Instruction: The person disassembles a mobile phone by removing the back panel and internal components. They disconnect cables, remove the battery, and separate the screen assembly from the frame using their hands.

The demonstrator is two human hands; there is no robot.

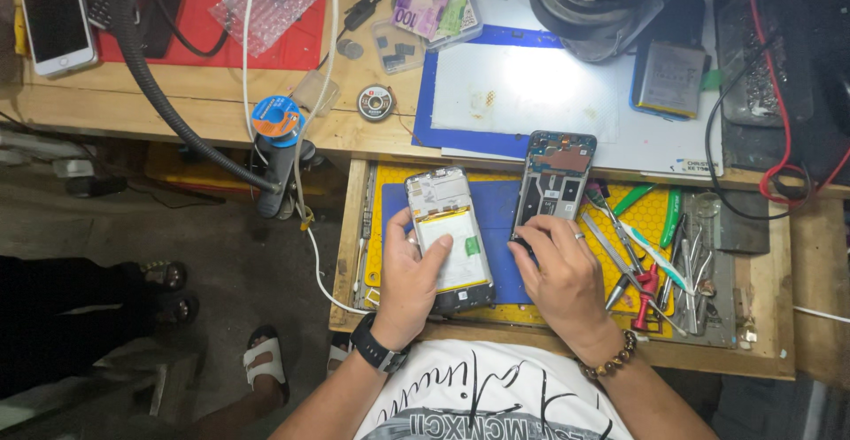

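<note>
My left hand (pixel 409 274) grips an opened phone (pixel 447 236) whose white battery faces up, with the thumb lying across the battery. My right hand (pixel 558 267) rests its fingers on the lower end of a second opened phone frame (pixel 556 174), whose dark circuit board shows; that frame leans from the drawer onto the desk edge. Both phones lie over a blue mat (pixel 500 219) in an open wooden drawer (pixel 347 254). A black watch is on my left wrist. My right wrist wears a bead bracelet.
Tweezers, screwdrivers and red-handled cutters (pixel 651 281) fill the drawer's right side. On the desk lie a blue-edged white work mat (pixel 531 86), a loose battery (pixel 670 77), a white phone (pixel 55 17), a solder reel (pixel 276 117) and a black hose (pixel 159 95). Another person's sandalled feet (pixel 168 289) are at left.
</note>
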